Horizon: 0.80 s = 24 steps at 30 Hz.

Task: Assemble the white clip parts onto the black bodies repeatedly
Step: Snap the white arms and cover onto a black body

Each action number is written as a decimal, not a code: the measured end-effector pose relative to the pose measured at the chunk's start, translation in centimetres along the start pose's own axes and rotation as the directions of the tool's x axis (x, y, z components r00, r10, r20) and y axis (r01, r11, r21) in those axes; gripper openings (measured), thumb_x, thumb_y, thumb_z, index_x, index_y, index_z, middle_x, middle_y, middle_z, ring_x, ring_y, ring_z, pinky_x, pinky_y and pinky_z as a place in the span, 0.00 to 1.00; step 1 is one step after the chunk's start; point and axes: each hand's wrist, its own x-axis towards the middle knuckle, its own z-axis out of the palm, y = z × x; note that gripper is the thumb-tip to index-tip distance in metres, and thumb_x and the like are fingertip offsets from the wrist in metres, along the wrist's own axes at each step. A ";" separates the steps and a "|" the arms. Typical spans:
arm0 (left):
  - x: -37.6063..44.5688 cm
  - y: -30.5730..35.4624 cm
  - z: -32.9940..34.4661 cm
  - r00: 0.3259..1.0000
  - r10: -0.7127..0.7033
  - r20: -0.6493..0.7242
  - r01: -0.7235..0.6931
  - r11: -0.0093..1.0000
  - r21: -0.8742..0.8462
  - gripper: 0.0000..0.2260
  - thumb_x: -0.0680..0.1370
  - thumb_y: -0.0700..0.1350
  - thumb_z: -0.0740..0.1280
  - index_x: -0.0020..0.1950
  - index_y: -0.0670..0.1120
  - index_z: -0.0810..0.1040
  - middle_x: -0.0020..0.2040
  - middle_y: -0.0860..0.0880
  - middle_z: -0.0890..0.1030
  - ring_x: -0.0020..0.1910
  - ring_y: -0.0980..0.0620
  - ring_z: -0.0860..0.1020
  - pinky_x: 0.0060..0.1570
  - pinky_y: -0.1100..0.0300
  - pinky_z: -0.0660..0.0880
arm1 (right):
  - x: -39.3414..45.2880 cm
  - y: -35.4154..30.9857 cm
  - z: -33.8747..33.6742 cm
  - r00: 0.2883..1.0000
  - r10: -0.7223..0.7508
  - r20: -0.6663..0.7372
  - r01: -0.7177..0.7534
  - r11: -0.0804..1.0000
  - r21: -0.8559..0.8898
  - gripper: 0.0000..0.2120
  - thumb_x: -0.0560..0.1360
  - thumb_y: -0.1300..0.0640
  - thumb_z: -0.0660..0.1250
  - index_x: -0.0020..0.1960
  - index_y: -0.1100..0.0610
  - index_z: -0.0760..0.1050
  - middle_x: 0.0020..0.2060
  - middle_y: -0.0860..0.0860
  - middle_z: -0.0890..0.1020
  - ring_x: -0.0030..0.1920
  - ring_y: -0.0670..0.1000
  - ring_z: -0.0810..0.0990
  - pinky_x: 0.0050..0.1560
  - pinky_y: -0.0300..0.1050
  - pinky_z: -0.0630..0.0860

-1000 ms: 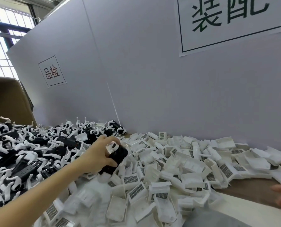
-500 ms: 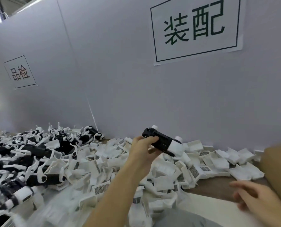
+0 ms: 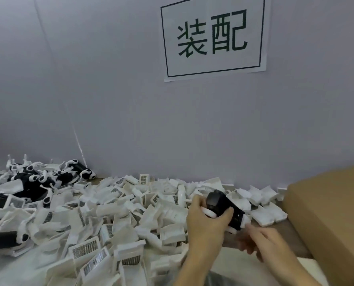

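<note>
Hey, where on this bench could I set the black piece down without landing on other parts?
A bare strip of bench runs between the white clips and the cardboard box, under your right hand. Everything left is crowded.

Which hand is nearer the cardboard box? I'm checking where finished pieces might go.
Right. The right hand hovers just left of the cardboard box; the left hand grips the black body farther left, over the white clip parts.

Black body (image 3: 223, 210) tilted, held above white clip parts (image 3: 118, 219) heap.
</note>
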 end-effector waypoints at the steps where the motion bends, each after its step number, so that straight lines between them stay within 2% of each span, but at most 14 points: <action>1: -0.3 -0.1 0.4 0.995 0.075 0.064 -0.080 0.993 0.088 0.16 0.66 0.46 0.79 0.42 0.49 0.72 0.37 0.53 0.77 0.36 0.56 0.75 0.37 0.64 0.73 | 0.1 -0.1 0.1 0.998 0.068 -0.004 -0.068 0.997 0.049 0.27 0.85 0.49 0.56 0.39 0.58 0.86 0.33 0.56 0.85 0.32 0.48 0.78 0.34 0.39 0.69; 4: -1.2 -0.1 1.4 0.932 0.219 0.289 -0.294 0.923 0.247 0.16 0.66 0.43 0.78 0.42 0.47 0.70 0.43 0.52 0.76 0.41 0.57 0.72 0.42 0.63 0.73 | 0.3 -0.2 -0.2 0.972 0.227 -0.054 -0.198 0.927 0.319 0.27 0.86 0.47 0.50 0.49 0.62 0.83 0.37 0.61 0.86 0.35 0.57 0.78 0.39 0.49 0.67; 6: -1.5 -0.3 1.9 0.871 0.265 0.413 -0.392 0.883 0.259 0.16 0.67 0.36 0.75 0.41 0.48 0.69 0.43 0.53 0.76 0.41 0.59 0.71 0.41 0.67 0.70 | 0.0 -0.7 -0.6 0.961 0.276 0.002 -0.223 0.774 0.593 0.26 0.85 0.45 0.51 0.54 0.61 0.82 0.43 0.62 0.86 0.38 0.59 0.78 0.40 0.50 0.68; 8: -1.8 -0.4 2.0 0.812 0.285 0.510 -0.462 0.848 0.262 0.12 0.69 0.34 0.73 0.45 0.46 0.75 0.45 0.52 0.79 0.42 0.61 0.73 0.43 0.69 0.68 | -0.3 -1.3 -1.1 0.963 0.265 0.049 -0.201 0.582 0.788 0.26 0.82 0.42 0.57 0.53 0.62 0.84 0.46 0.62 0.86 0.43 0.60 0.82 0.39 0.50 0.78; 9: -1.9 -0.4 1.9 0.786 0.274 0.554 -0.474 0.842 0.256 0.11 0.70 0.34 0.72 0.49 0.45 0.78 0.48 0.51 0.81 0.45 0.60 0.76 0.46 0.70 0.70 | -0.4 -1.5 -1.5 0.964 0.265 0.037 -0.174 0.520 0.836 0.23 0.82 0.44 0.60 0.53 0.62 0.84 0.48 0.62 0.86 0.45 0.61 0.84 0.39 0.52 0.83; 10: -1.9 -0.4 1.9 0.767 0.257 0.588 -0.478 0.840 0.256 0.13 0.71 0.34 0.70 0.54 0.45 0.80 0.51 0.50 0.83 0.49 0.58 0.78 0.51 0.70 0.71 | -0.4 -1.6 -1.7 0.962 0.271 0.015 -0.155 0.503 0.850 0.20 0.81 0.47 0.62 0.55 0.64 0.83 0.50 0.62 0.86 0.48 0.62 0.85 0.38 0.53 0.85; 11: -2.0 -0.4 1.9 0.759 0.239 0.605 -0.478 0.836 0.269 0.16 0.72 0.34 0.68 0.58 0.46 0.80 0.54 0.50 0.83 0.54 0.56 0.79 0.56 0.68 0.71 | -0.4 -1.8 -1.8 0.961 0.276 0.003 -0.150 0.513 0.845 0.18 0.81 0.50 0.63 0.56 0.65 0.81 0.51 0.63 0.86 0.48 0.64 0.86 0.38 0.55 0.85; 13: -2.2 -0.5 2.0 0.771 0.203 0.603 -0.451 0.844 0.292 0.20 0.73 0.34 0.63 0.61 0.48 0.80 0.58 0.50 0.84 0.60 0.53 0.79 0.64 0.62 0.72 | -0.2 -1.7 -1.8 0.954 0.299 -0.025 -0.148 0.543 0.827 0.17 0.81 0.52 0.64 0.53 0.67 0.80 0.44 0.64 0.86 0.41 0.64 0.87 0.36 0.58 0.84; 15: -2.2 -0.6 2.1 0.812 0.159 0.562 -0.354 0.899 0.256 0.21 0.73 0.32 0.59 0.61 0.45 0.82 0.58 0.48 0.84 0.60 0.53 0.80 0.64 0.57 0.75 | 0.1 -1.2 -1.8 0.948 0.291 -0.131 -0.103 0.668 0.737 0.17 0.81 0.53 0.64 0.49 0.69 0.78 0.35 0.60 0.85 0.34 0.60 0.85 0.32 0.53 0.84; 17: -2.1 -0.5 2.1 0.863 0.079 0.499 -0.220 0.948 0.230 0.23 0.73 0.29 0.57 0.61 0.42 0.83 0.58 0.48 0.85 0.59 0.57 0.81 0.65 0.60 0.75 | 0.3 -0.3 -1.7 0.949 0.194 -0.247 -0.029 0.837 0.546 0.15 0.82 0.53 0.63 0.50 0.66 0.77 0.36 0.60 0.81 0.36 0.57 0.82 0.35 0.50 0.81; 19: -1.9 -0.3 1.9 0.880 0.001 0.476 -0.103 0.977 0.189 0.23 0.74 0.29 0.57 0.62 0.44 0.83 0.58 0.51 0.85 0.59 0.61 0.80 0.65 0.62 0.74 | 0.4 0.2 -1.5 0.954 0.103 -0.281 0.027 0.905 0.424 0.12 0.82 0.53 0.63 0.49 0.61 0.78 0.39 0.59 0.82 0.39 0.57 0.82 0.42 0.51 0.77; 21: -1.8 -0.2 1.8 0.876 -0.076 0.476 0.035 0.995 0.094 0.23 0.74 0.30 0.56 0.62 0.44 0.83 0.56 0.50 0.86 0.57 0.59 0.82 0.62 0.62 0.76 | 0.3 0.3 -1.3 0.957 0.041 -0.287 0.062 0.938 0.341 0.10 0.82 0.52 0.64 0.49 0.57 0.78 0.40 0.55 0.84 0.42 0.55 0.83 0.46 0.52 0.76; 24: -1.5 -0.1 1.5 0.868 -0.112 0.484 0.137 0.990 -0.018 0.22 0.75 0.30 0.54 0.60 0.40 0.83 0.53 0.47 0.87 0.49 0.58 0.84 0.46 0.69 0.77 | -0.2 0.0 -0.9 0.947 -0.089 -0.308 0.130 0.985 0.116 0.07 0.81 0.50 0.65 0.56 0.51 0.78 0.44 0.46 0.85 0.46 0.47 0.83 0.48 0.47 0.76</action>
